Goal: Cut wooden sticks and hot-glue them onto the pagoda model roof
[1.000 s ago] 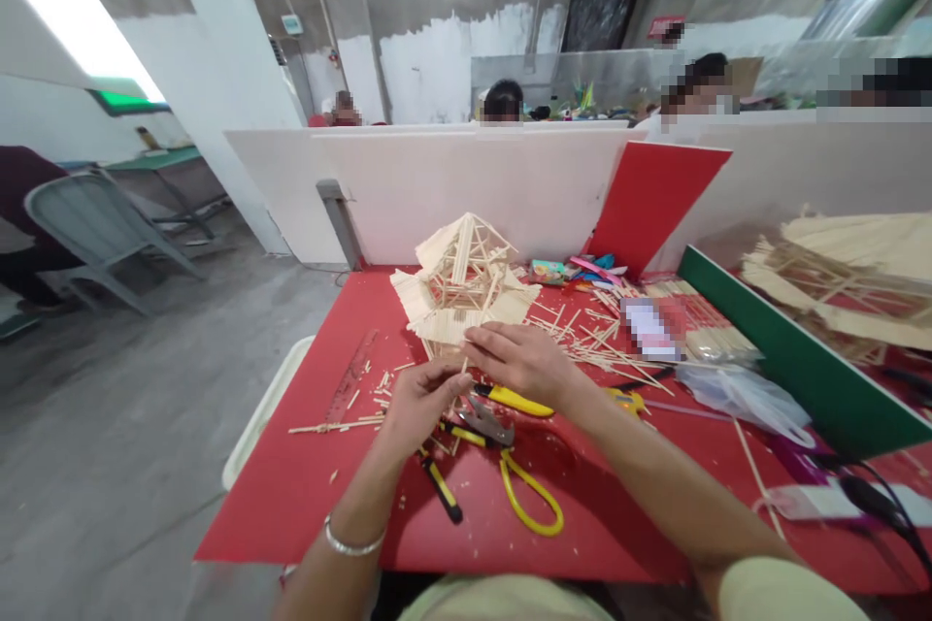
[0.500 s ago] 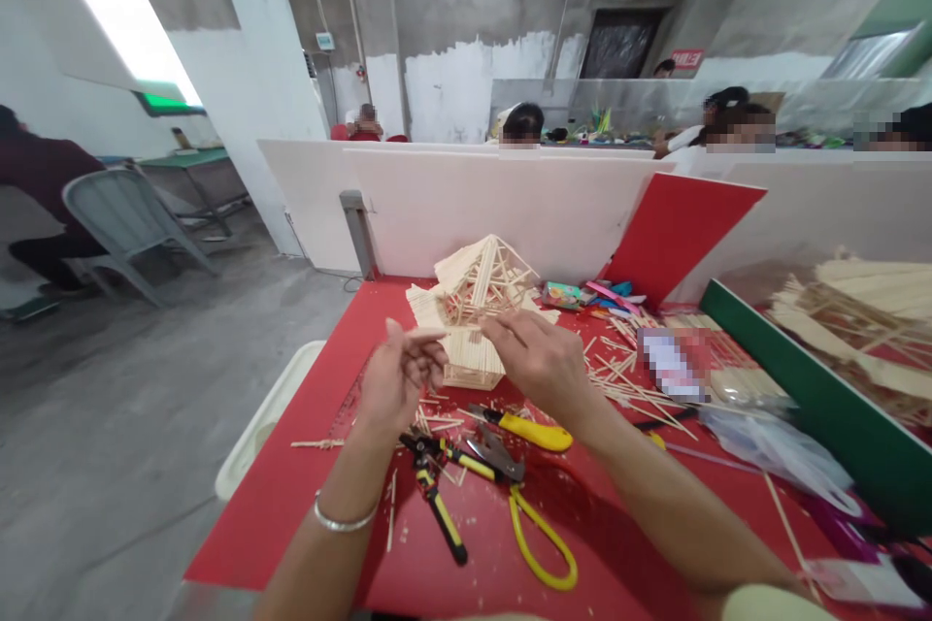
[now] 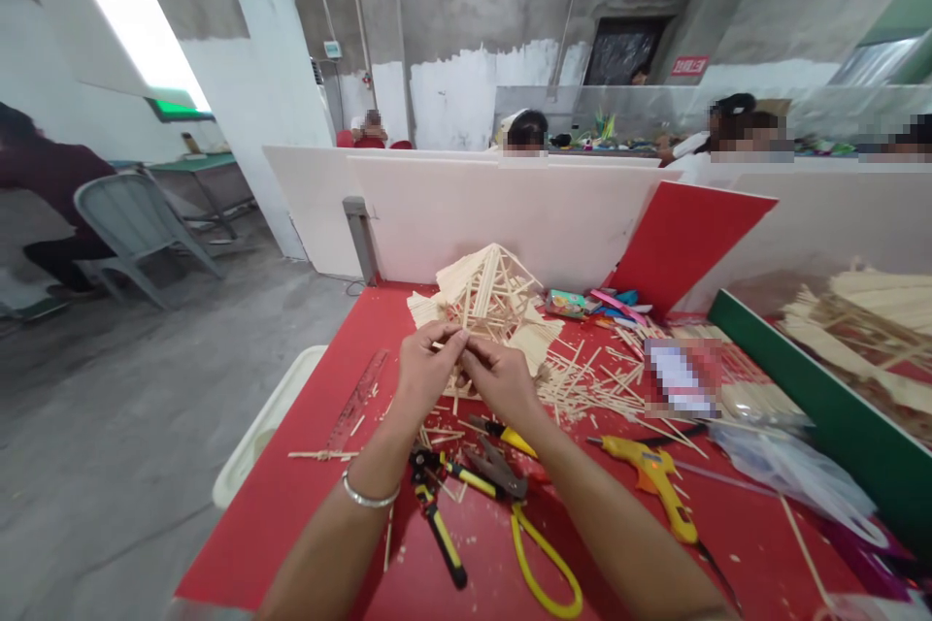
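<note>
Left hand point(image 3: 428, 367) and right hand point(image 3: 506, 376): apart half a second ago, now brought together, fingers curled; impossible to tell grip or contents. Suggests close two-handed work. Stick model point(image 3: 497, 283): just beyond, far side of red table point(image 3: 291, 514). Glue gun point(image 3: 651, 472): right, newly uncovered.

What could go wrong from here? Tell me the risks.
The left hand and right hand meet in front of the model; a slip might break it.
The glue gun lies with its nozzle toward the right forearm; if hot, it could burn.
The pliers lie between the forearms, where a lowered wrist might bump them.
</note>
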`<state>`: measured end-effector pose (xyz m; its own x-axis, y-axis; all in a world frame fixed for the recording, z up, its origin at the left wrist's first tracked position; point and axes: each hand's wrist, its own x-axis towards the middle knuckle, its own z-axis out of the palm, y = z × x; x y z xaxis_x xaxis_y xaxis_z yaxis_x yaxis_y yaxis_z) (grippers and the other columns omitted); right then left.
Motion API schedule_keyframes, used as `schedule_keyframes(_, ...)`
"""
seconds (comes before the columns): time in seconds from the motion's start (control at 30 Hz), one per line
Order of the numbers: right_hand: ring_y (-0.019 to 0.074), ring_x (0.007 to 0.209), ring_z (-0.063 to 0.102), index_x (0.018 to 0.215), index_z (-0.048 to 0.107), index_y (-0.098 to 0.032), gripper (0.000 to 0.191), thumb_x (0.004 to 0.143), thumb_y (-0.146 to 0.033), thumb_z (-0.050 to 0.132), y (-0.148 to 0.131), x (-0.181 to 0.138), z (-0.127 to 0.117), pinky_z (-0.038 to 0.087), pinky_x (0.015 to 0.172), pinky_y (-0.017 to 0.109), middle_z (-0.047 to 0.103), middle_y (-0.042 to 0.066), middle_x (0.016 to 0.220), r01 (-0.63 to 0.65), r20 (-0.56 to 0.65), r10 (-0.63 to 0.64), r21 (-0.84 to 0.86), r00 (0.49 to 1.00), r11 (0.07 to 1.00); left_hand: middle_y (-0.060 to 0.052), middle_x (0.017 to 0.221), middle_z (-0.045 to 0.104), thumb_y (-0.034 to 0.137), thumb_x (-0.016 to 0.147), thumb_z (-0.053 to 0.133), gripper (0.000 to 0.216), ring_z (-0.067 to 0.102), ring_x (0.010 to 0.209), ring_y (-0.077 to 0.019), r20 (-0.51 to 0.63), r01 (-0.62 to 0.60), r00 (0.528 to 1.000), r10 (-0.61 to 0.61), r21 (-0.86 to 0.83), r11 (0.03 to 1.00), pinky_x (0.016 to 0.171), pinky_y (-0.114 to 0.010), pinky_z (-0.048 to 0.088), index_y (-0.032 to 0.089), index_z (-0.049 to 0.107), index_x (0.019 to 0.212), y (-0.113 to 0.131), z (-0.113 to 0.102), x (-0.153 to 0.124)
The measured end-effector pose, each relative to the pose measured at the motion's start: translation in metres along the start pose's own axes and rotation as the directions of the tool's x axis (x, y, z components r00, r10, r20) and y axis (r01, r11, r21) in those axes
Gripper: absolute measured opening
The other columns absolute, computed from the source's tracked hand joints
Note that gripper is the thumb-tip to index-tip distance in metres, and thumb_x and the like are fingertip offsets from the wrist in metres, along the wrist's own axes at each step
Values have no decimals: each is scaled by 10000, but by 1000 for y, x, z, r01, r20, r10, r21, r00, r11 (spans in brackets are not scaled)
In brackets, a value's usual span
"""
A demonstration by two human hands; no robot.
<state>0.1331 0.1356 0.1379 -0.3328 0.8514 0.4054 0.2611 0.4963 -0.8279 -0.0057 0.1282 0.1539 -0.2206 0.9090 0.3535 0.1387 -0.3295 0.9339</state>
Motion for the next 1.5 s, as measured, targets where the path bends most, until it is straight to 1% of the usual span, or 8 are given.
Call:
schedule_keyframes(0.1,186,846,684,1112,716,-280,271,953,-385,523,-1,0,-15,538,758,312,750,22,950,140,-24,-150,-241,988,960,-8,672,653,384,823,670,225,599,579,-120,23,39,999,-38,-27,999,543,-202,473,163,708,809,-5,1,6)
schedule_keyframes(0.17,205,961,662,1129,715,-266,270,951,-354,533,-6,3,-28,519,853,336,735,46,1068,216,-70,-271,-428,960,877,10,620,611,431,828,659,268,579,496,-113,52,88,995,-85,-65,994,465,-198,449,164,679,824,-7,4,10)
schedule_keyframes(0.3,226,966,601,1240,672,-241,336,939,-329,552,-18,14,-51,488,881,370,707,72,1005,269,-62,-456,-734,888,624,30,586,553,458,808,681,307,495,400,-84,5,110,994,-111,-139,984,365,-185,361,156,687,859,-6,14,15)
schedule_keyframes(0.37,239,989,568,1275,652,-235,368,931,-329,562,-24,20,-58,483,883,382,687,81,1027,287,-23,-504,-800,864,527,40,563,528,428,795,701,290,458,403,-70,-42,109,992,-118,-184,977,372,-179,343,151,713,882,-6,18,16)
schedule_keyframes(0.5,266,1166,495,1271,642,-203,371,923,-311,573,-29,28,-63,429,1010,419,634,96,1239,373,69,-578,-824,813,426,21,617,589,346,744,747,293,487,470,-70,-100,112,985,-139,-234,966,441,-182,394,149,750,961,-4,17,15)
schedule_keyframes(0.6,269,1240,466,1290,618,-205,377,932,-308,561,-27,32,-61,397,1041,432,607,83,1321,428,137,-600,-822,788,376,13,629,612,370,722,765,385,505,457,-80,-65,164,980,-187,-259,952,414,-190,382,149,745,1037,0,15,14)
schedule_keyframes(0.87,259,1298,434,1302,601,-208,375,954,-328,528,-15,40,-56,340,1088,439,567,68,1403,436,183,-561,-826,808,358,33,579,572,414,717,772,445,447,399,-62,26,263,962,-272,-362,894,352,-177,299,106,693,1029,0,20,12)
schedule_keyframes(1.5,271,1340,385,1328,585,-208,397,966,-344,492,-7,47,-60,325,1099,446,542,101,1412,428,189,-523,-818,831,385,32,589,572,383,642,809,407,516,460,-81,-19,266,956,-292,-358,895,381,-186,361,102,694,912,-1,26,20)
